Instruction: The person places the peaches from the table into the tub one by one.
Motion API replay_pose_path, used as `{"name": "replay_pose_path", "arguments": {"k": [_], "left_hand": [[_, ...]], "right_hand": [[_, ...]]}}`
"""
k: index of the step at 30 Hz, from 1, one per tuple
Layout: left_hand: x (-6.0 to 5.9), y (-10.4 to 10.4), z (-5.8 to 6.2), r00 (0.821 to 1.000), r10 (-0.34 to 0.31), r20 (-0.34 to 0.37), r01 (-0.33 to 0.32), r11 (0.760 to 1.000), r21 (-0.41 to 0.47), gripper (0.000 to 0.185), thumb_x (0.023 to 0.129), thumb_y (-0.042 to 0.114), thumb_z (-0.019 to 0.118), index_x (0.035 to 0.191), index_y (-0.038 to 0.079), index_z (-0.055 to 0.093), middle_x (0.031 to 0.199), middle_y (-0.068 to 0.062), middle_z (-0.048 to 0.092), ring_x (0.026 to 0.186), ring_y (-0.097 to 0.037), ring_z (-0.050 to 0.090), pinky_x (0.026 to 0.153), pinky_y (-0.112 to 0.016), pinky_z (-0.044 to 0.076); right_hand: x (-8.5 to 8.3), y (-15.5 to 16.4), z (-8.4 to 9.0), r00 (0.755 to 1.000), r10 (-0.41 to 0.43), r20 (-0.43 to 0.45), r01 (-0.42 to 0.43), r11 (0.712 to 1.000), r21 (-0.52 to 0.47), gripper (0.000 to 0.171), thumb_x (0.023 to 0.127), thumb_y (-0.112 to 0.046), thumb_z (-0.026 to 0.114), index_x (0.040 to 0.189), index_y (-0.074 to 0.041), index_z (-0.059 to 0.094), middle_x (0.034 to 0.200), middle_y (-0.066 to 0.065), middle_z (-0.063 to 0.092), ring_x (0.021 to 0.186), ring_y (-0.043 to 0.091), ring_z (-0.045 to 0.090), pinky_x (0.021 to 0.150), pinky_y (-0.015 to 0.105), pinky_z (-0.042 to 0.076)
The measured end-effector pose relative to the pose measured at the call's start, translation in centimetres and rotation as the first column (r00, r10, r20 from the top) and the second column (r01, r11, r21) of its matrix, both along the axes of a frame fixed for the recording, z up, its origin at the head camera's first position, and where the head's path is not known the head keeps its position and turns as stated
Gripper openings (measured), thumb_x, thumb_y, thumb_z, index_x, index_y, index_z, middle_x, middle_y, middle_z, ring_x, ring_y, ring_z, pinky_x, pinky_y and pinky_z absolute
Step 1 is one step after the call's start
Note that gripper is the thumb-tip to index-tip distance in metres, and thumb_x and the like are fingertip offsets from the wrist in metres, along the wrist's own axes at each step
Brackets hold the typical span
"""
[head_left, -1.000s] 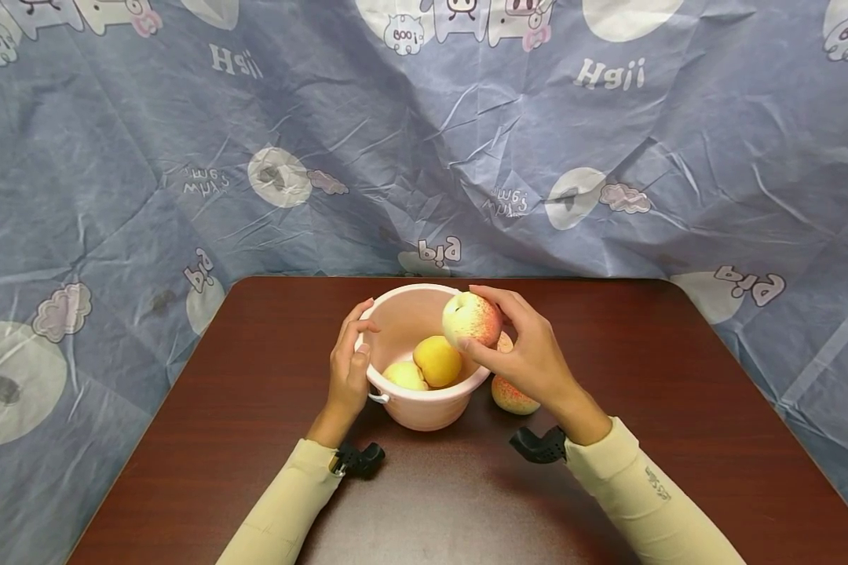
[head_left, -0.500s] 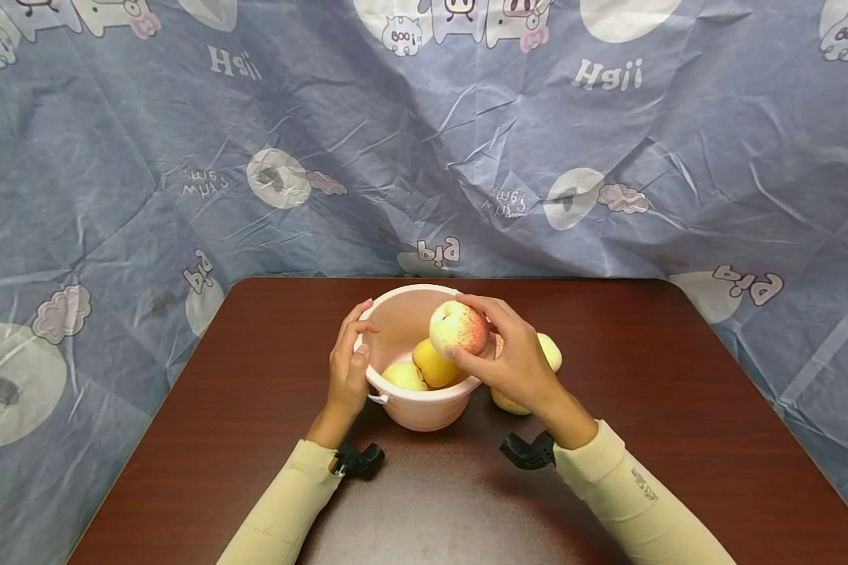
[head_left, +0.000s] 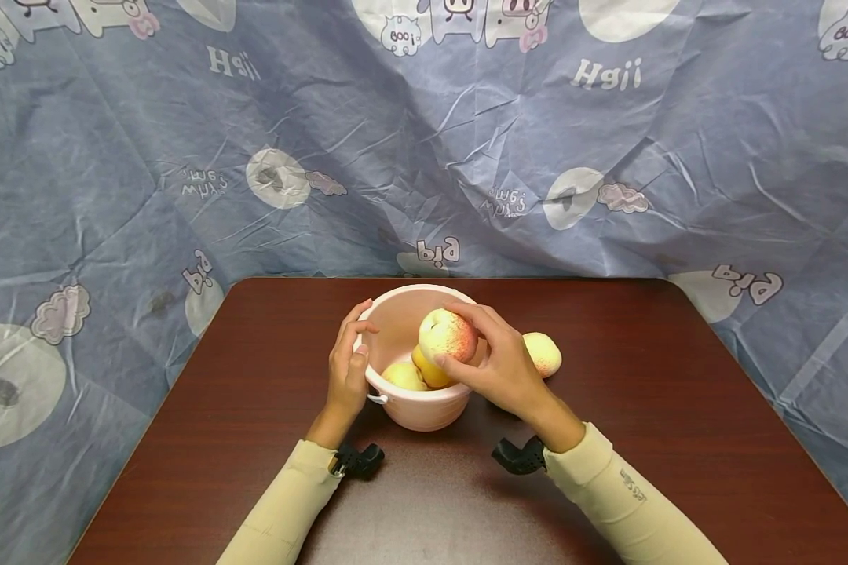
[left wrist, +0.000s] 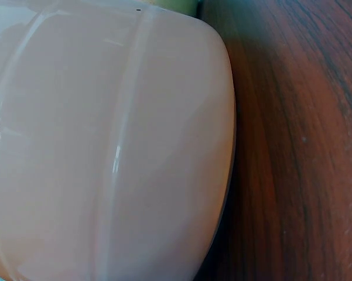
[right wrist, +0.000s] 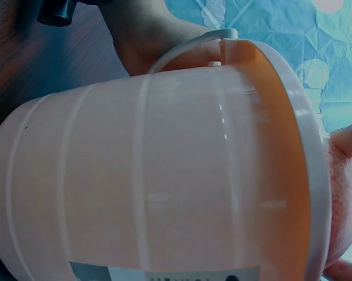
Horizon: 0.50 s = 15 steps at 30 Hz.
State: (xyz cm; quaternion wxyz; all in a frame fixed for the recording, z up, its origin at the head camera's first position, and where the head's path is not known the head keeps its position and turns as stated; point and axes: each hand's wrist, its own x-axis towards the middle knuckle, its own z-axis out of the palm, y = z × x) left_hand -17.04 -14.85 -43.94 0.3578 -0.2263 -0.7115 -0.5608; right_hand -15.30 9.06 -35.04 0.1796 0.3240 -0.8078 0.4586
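Observation:
In the head view, a pale pink bucket (head_left: 424, 412) stands upright on the table. My left hand (head_left: 346, 373) grips its left rim, with a finger bent over the edge. My right hand (head_left: 505, 365) holds a yellow-and-red peach (head_left: 448, 336) between thumb and fingers, above the bucket's opening. Inside the bucket lie a yellow fruit (head_left: 433, 373) and a paler yellow fruit (head_left: 404, 376). The right wrist view shows the peach (right wrist: 342, 205) just beyond the bucket's rim (right wrist: 316, 175). Only the bucket's wall (left wrist: 117, 140) fills most of the left wrist view.
Another pale yellow fruit with a reddish side (head_left: 542, 354) rests on the dark wooden table (head_left: 629, 392), right of my right hand and partly behind it. A white bucket handle (right wrist: 187, 45) shows in the right wrist view. A patterned blue cloth (head_left: 424, 157) hangs behind the table.
My right hand has carried the peach left and slightly down, from the bucket's right rim to over its opening. The fruit on the table at right has come into view. My left hand stays put.

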Motion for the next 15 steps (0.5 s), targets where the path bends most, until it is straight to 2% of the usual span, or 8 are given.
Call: {"name": "replay_pose_path", "arguments": {"k": [10,15], "left_hand": [[0.01,0.0,-0.08,1.0,0.004,0.005,-0.004,1.0,0.004,0.042,0.087,0.031,0.035,0.1,-0.003,0.056,0.141,-0.02,0.047,0.132,-0.028,0.043,0.105,-0.044,0.033],[-0.17,-0.05,-0.27,1.0,0.003,-0.01,-0.003,1.0,0.007,0.039,0.086,0.025,0.035,0.1,-0.006,0.056,0.139,-0.024,0.046,0.131,-0.034,0.043,0.105,-0.042,0.032]], "right_hand": [[0.03,-0.35,-0.27,1.0,0.011,-0.016,-0.01,1.0,0.021,0.064,0.072,-0.026,0.082,0.13,-0.016,0.058,0.122,-0.004,0.059,0.108,0.012,0.056,0.09,0.036,0.047],[0.05,-0.44,-0.33,0.999,0.018,-0.033,-0.017,0.999,0.029,0.063,0.072,-0.025,0.082,0.13,-0.017,0.058,0.124,-0.003,0.059,0.111,0.014,0.056,0.092,0.036,0.046]]}}
